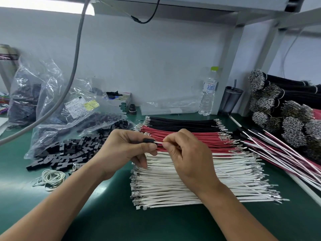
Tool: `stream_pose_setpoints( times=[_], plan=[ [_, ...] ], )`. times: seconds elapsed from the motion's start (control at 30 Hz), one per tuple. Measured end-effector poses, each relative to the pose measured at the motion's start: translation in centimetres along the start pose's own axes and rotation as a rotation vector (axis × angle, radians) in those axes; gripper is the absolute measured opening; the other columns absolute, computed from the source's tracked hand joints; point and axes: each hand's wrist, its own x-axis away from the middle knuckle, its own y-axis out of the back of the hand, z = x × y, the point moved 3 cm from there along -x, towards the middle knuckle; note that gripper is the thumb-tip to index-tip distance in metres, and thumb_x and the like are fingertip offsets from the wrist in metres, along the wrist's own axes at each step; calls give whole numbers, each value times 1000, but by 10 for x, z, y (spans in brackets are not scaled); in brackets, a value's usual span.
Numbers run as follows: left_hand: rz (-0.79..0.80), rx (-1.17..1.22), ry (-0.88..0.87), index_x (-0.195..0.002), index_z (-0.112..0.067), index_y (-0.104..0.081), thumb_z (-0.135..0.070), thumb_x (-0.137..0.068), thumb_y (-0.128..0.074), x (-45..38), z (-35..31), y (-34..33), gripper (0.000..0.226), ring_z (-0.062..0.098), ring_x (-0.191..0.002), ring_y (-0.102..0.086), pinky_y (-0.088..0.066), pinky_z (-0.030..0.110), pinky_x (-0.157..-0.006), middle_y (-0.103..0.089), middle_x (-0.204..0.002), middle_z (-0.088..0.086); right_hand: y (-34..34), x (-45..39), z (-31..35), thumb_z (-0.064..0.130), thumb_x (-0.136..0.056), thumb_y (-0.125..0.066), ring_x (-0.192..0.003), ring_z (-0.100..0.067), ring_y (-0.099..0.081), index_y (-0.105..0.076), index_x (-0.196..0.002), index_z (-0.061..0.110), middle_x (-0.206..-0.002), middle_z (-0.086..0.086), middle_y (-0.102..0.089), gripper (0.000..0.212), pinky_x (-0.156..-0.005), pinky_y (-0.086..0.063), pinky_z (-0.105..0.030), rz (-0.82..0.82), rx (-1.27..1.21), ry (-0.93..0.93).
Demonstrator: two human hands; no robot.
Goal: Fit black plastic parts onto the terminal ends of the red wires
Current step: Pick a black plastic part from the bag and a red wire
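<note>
1. Head view: my left hand (128, 146) pinches a black plastic part (148, 141) between thumb and fingers.
2. My right hand (186, 153) pinches a white wire (159, 142) whose end runs into that part, above the stacks.
3. The red wires (191, 138) lie on the green worktop (107, 206), between black wires (182, 122) and white ones.
4. Loose black parts (69, 150) lie heaped to the left.

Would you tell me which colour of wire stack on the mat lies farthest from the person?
The black stack, at the back by the bottle; the red stack is in the middle, the white stack nearest.
</note>
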Motion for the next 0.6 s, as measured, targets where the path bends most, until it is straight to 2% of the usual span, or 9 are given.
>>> stream_pose_setpoints(
  times=[0.23,0.33,0.4,0.47,0.53,0.6],
  plan=[
    [29,-62,-44,-93,-16,-83,-31,-73,-84,3,-4,-2,26,25,-54,-71,-59,29,-54,-79,-84,15,-5,-1,6,21,-100,-60,-69,-13,-51,-63,-88,15,-84,6,-55,14,-57,-46,-36,0,40,92],
    [13,-36,-60,-93,-14,-83,-30,-72,-84,3,-7,1,27,28,-56,-71,-61,33,-57,-78,-85,17,2,-3,7,31,-102,-56,-75,-12,-52,-66,-92,18,-87,8,-57,18,-58,-46,-32,-48,104,140],
    [-37,22,-91,-92,-10,-82,-28,-72,-83,3,-11,9,27,28,-56,-70,-61,32,-57,-77,-86,20,10,-8,4,40,-102,-53,-88,-11,-53,-66,-102,21,-98,10,-57,22,-69,-45,-27,-41,130,139],
    [-122,142,-109,-94,-9,-82,-26,-70,-81,3,-14,23,30,23,-53,-68,-59,29,-54,-77,-86,20,16,-10,-5,46,-100,-52,-100,-10,-54,-63,-117,24,-108,11,-59,30,-81,-44,-28,41,147,63],
    [-194,266,-112,-99,-6,-80,-26,-67,-79,3,-16,32,38,20,-53,-68,-59,27,-51,-78,-86,17,25,-11,-12,42,-102,-53,-92,-9,-55,-66,-117,24,-99,12,-61,26,-77,-48,-32,51,143,18],
    [-181,328,-113,-109,-8,-77,-26,-71,-76,3,-19,33,42,22,-67,-74,-62,30,-56,-78,-101,17,44,-19,-12,32,-103,-55,-80,-8,-53,-71,-109,19,-89,12,-58,22,-67,-47,-30,-76,90,21]
  ],
)
